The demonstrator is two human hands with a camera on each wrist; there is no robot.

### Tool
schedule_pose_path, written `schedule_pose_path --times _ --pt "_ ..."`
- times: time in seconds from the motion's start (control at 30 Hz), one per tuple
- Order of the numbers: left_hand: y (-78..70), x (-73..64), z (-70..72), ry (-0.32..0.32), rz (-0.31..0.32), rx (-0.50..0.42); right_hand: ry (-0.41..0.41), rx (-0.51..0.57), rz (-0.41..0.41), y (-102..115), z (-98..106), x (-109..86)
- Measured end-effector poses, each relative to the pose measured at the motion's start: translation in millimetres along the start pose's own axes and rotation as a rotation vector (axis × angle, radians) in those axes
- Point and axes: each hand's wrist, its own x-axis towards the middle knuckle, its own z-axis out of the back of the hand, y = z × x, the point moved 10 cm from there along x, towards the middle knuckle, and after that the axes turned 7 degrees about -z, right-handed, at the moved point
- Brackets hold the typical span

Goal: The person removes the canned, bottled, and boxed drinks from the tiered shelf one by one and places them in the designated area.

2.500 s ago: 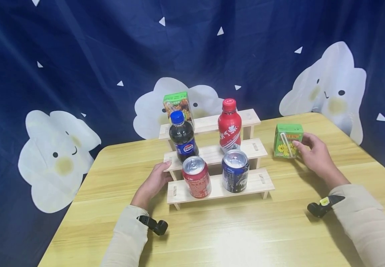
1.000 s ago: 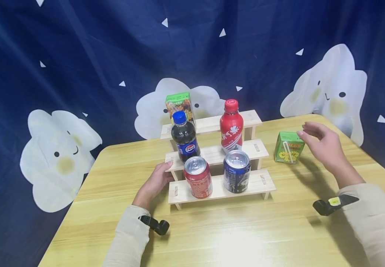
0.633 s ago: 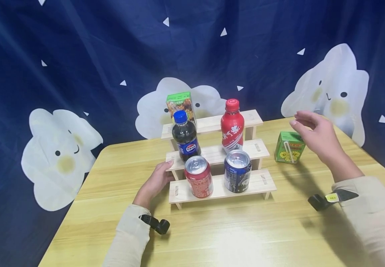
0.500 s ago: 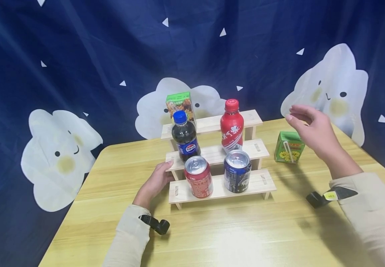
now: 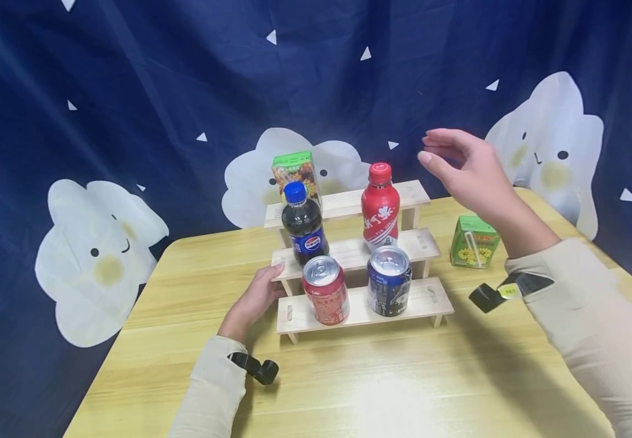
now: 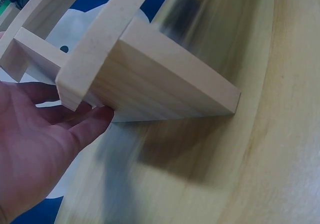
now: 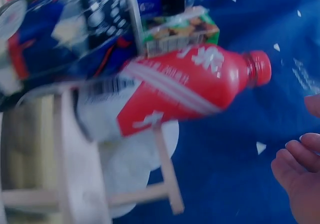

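Note:
My left hand [image 5: 255, 299] grips the left end of a three-tier wooden shelf stand [image 5: 343, 255], thumb at the middle board. In the left wrist view its fingers curl against the wooden side [image 6: 150, 79]. My right hand [image 5: 471, 167] hangs in the air, fingers loosely bent and holding nothing, to the right of a red bottle [image 5: 380, 210] on the middle tier. A green drink carton [image 5: 474, 242] with a straw stands upright on the table below that hand. The right wrist view shows the red bottle [image 7: 190, 84] near the fingers.
A cola bottle [image 5: 305, 231] with a blue cap shares the middle tier. Another carton [image 5: 296, 173] stands on the top tier. A red can [image 5: 325, 295] and a dark blue can [image 5: 389, 286] stand on the bottom tier. A blue curtain [image 5: 184, 73] hangs behind the table [image 5: 184, 316].
My right hand has let go of the green carton, leaving it on the table right of the stand, then risen and moved left toward the red bottle. The left hand stays put.

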Motion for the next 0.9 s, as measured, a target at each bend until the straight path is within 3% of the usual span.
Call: schedule_pose_path --times 0.3,0.9 --pt "1.4 0.4 -0.5 -0.002 0.0 -0.004 0.151 -0.014 0.025 32.9 -34.9 12.4" --pt "-0.4 0.3 -1.3 0.006 -0.002 -0.005 0.418 -0.191 0.066 75.2 -96.1 34.2"
